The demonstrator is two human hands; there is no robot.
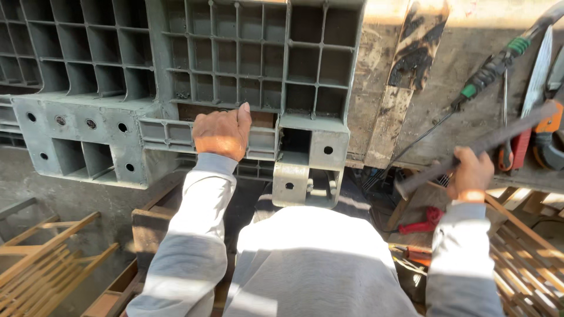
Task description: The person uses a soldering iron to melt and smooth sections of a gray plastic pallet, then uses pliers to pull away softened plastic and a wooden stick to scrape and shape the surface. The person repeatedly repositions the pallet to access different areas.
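Note:
My left hand [222, 132] rests fingers-down on the lower rail of a grey plastic pallet [88, 126] that stands upright in front of me, its grid of square cells facing me. My right hand [470, 174] is closed around a long dark metal bar [499, 136] that slants up to the right and is slightly blurred. Both arms wear light grey sleeves.
A scuffed wooden board [385, 111] leans behind the pallet's right edge. Several hand tools lie at the right, including a green-handled tool [490, 71] and an orange one [549, 126]. A red tool [420, 226] lies lower down. Wooden slat frames [41, 258] sit at lower left and right.

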